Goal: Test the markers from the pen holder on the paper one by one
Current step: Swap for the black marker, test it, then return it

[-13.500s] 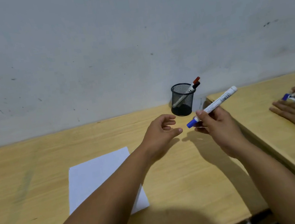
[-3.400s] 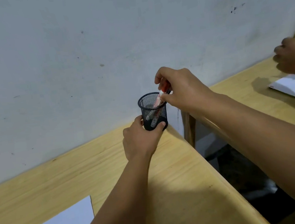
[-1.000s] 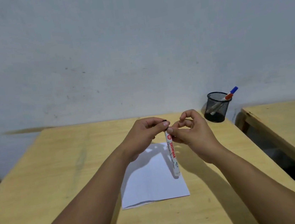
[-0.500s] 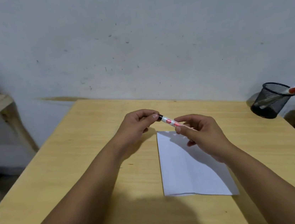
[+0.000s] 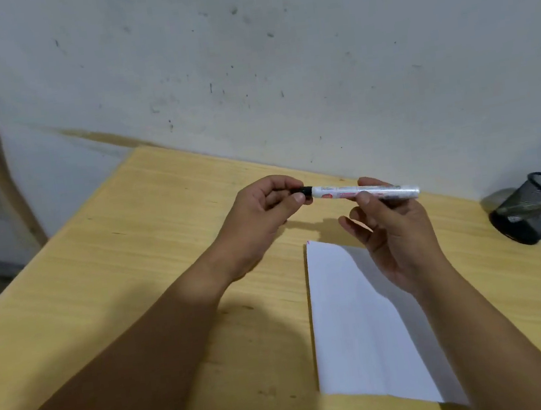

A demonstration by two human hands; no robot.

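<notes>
Nearby, the pen holder [image 5: 535, 208] stands beside the paper [image 5: 355, 324].

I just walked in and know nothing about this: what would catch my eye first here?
Two bare hands hold a white marker level above the wooden table: the left hand pinches its black cap end, the right hand its barrel. White paper lies below, and a black mesh pen holder stands far right.

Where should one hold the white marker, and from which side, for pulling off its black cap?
Grip the white marker on its long barrel, from below and from the right, as the right hand does. It lies nearly level above the table, with the black cap pointing left. The left hand pinches that short end from the left, so the two can likely pull apart.
</notes>
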